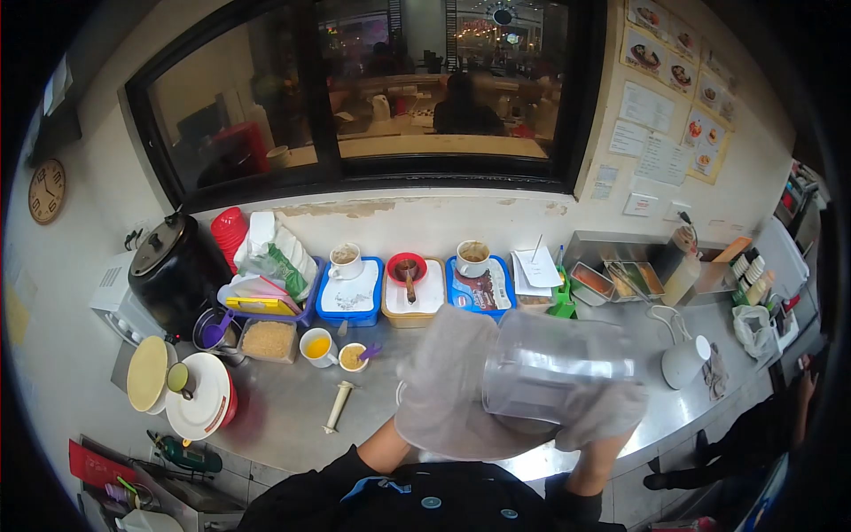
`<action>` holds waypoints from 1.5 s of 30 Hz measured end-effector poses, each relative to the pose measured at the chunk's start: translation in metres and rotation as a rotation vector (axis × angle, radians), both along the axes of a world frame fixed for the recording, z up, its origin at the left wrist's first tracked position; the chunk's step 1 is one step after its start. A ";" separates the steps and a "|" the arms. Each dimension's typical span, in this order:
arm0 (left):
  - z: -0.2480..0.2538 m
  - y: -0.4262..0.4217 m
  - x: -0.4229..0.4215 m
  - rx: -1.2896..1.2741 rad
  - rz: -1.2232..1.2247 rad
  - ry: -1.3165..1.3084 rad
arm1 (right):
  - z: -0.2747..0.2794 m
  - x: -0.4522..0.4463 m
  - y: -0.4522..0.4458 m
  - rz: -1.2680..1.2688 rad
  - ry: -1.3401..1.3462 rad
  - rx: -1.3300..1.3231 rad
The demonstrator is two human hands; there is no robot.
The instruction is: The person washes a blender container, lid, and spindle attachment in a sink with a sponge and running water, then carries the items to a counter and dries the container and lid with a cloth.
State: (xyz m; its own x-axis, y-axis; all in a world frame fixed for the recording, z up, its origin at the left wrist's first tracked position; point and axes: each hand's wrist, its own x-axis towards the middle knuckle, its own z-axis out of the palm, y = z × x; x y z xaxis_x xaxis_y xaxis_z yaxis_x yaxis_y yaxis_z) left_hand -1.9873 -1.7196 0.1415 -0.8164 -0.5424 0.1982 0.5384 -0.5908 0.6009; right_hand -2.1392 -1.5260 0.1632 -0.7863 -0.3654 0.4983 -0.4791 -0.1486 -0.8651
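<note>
A large clear plastic container [558, 359] lies on its side above the steel counter, in front of my body. A grey cloth [448, 381] drapes over my left hand and touches the container's left end. More of the cloth [607, 412] covers my right hand at the container's lower right. Both hands are hidden under the fabric; only the wrists show. Left of the cloth, a cream-coloured utensil [338, 407] rests on the counter. A mug of yellow liquid [317, 347] and a small cup [354, 356] stand beyond it.
Tubs with blue lids [349, 306] line the wall. A white pot [200, 396] and a black urn [168, 262] are at the left. A white kettle-like appliance [685, 362] stands at the right. Beyond the counter's right end is another person [762, 426].
</note>
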 end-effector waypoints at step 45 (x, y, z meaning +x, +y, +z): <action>-0.100 0.024 0.005 -0.484 -0.062 -0.365 | 0.006 -0.045 -0.056 0.285 0.687 0.248</action>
